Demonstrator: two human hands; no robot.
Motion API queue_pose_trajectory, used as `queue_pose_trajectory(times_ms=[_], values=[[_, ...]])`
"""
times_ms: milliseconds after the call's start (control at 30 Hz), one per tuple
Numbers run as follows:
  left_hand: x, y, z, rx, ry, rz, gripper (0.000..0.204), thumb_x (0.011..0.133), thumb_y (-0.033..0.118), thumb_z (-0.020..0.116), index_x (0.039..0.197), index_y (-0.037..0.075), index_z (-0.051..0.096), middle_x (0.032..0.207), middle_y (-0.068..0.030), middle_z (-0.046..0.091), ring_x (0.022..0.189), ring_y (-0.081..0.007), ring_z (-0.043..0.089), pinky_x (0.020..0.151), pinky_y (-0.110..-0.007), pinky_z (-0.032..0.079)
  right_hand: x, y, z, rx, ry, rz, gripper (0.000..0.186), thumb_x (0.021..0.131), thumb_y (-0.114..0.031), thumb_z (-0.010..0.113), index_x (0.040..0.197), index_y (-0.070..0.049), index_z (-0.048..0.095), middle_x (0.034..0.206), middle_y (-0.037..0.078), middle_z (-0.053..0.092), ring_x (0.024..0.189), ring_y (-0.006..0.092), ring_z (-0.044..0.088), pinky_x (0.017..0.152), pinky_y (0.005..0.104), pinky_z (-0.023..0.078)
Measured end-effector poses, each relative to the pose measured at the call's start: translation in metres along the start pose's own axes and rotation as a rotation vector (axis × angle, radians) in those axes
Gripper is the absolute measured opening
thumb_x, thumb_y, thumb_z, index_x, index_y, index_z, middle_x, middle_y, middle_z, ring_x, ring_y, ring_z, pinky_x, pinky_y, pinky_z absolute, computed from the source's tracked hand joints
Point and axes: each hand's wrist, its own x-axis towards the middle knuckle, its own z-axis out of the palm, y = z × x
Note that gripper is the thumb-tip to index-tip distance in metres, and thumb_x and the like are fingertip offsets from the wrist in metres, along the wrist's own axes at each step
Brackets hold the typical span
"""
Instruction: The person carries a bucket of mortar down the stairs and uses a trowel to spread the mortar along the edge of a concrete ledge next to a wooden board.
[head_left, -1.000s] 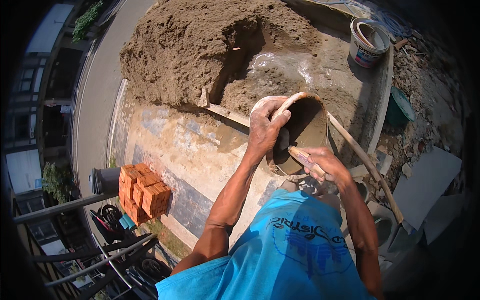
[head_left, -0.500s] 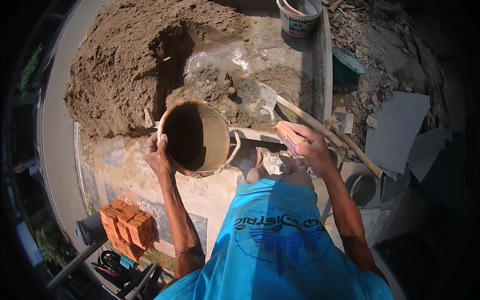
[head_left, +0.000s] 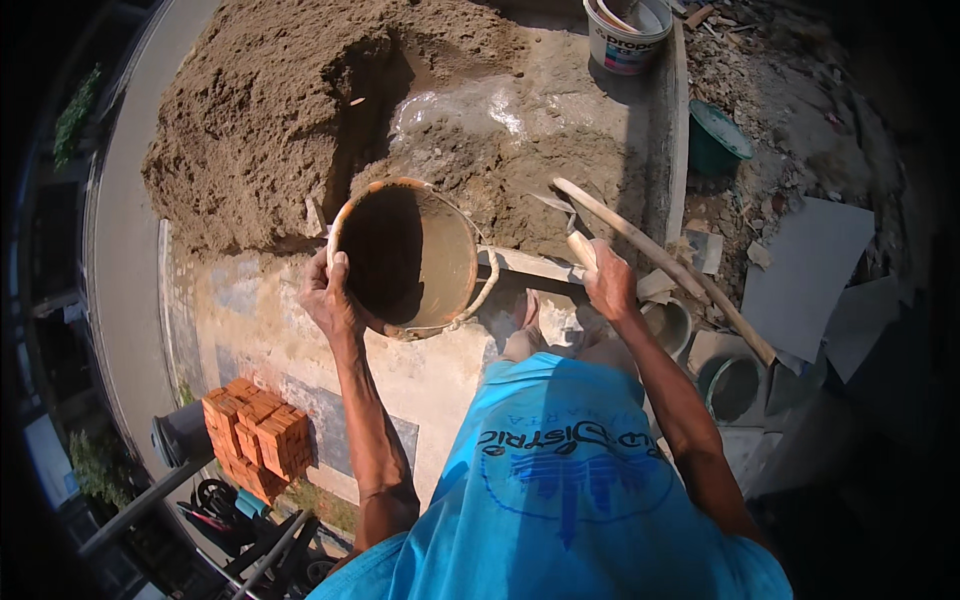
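My left hand (head_left: 335, 295) grips the left rim of a round bucket (head_left: 445, 265), thumb over the edge. The bucket is tipped, its mouth facing me; its inner wall is coated grey-brown, and deep shadow hides part of the inside. A pale rope-like handle (head_left: 487, 288) hangs along its right side. My right hand (head_left: 610, 282) is closed around the wooden handle of a trowel (head_left: 580, 249). The trowel's blade is seen nearly edge-on, over the wet mortar (head_left: 470, 160) beyond the bucket.
A large sand heap (head_left: 250, 120) rises at the far left. A long wooden pole (head_left: 650, 250) slants across the right side. A white pail (head_left: 628, 45), a green tub (head_left: 718, 140) and grey sheets (head_left: 805, 270) lie right. Stacked orange bricks (head_left: 258, 435) stand at lower left.
My right hand has moved forward with the trowel, whose blade has turned from broad-faced to nearly edge-on. My left hand keeps its hold on the bucket. The whole view has shifted slightly.
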Motion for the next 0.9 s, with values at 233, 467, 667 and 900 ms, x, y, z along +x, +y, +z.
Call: queue_pose_trajectory(times_ms=[233, 467, 667, 900], values=[[-0.004, 0.008, 0.019, 0.037, -0.013, -0.018, 0.025, 0.079, 0.015, 0.067, 0.094, -0.005, 0.062, 0.076, -0.0007, 0.055, 0.068, -0.0088, 0.048, 0.064, -0.022, 0.039, -0.011, -0.007, -0.027, 0.349, -0.198, 0.091, 0.029, 0.07, -0.01, 0.056, 0.097, -0.001, 0.052, 0.076, 0.016, 0.06, 0.069, 0.0334, 0.061, 0.062, 0.0408, 0.047], [-0.004, 0.006, 0.03, -0.116, -0.095, -0.103, 0.026, 0.078, 0.016, 0.07, 0.096, -0.002, 0.062, 0.08, 0.0002, 0.058, 0.068, -0.0061, 0.05, 0.065, -0.02, 0.04, -0.017, -0.02, 0.004, 1.361, -0.381, 0.454, 0.044, 0.079, -0.01, 0.055, 0.117, 0.007, 0.041, 0.11, 0.022, 0.054, 0.095, 0.0258, 0.06, 0.077, 0.0332, 0.052], [-0.013, -0.001, 0.039, -0.258, -0.157, -0.22, 0.017, 0.08, 0.009, 0.068, 0.093, 0.0, 0.061, 0.075, 0.0027, 0.055, 0.066, -0.0045, 0.048, 0.06, -0.017, 0.039, -0.003, -0.039, 0.007, 1.469, -0.281, 0.431, 0.045, 0.077, -0.005, 0.051, 0.118, 0.008, 0.039, 0.111, 0.024, 0.053, 0.096, 0.0303, 0.06, 0.081, 0.0372, 0.052], [-0.028, 0.0, 0.05, -0.169, -0.229, -0.207, 0.022, 0.079, 0.014, 0.07, 0.094, 0.0, 0.062, 0.075, 0.0032, 0.054, 0.065, -0.0039, 0.045, 0.059, -0.018, 0.036, 0.009, -0.092, -0.055, 1.421, -0.213, 0.24, 0.045, 0.075, -0.008, 0.053, 0.115, 0.008, 0.041, 0.109, 0.022, 0.053, 0.095, 0.0272, 0.059, 0.083, 0.0363, 0.051]])
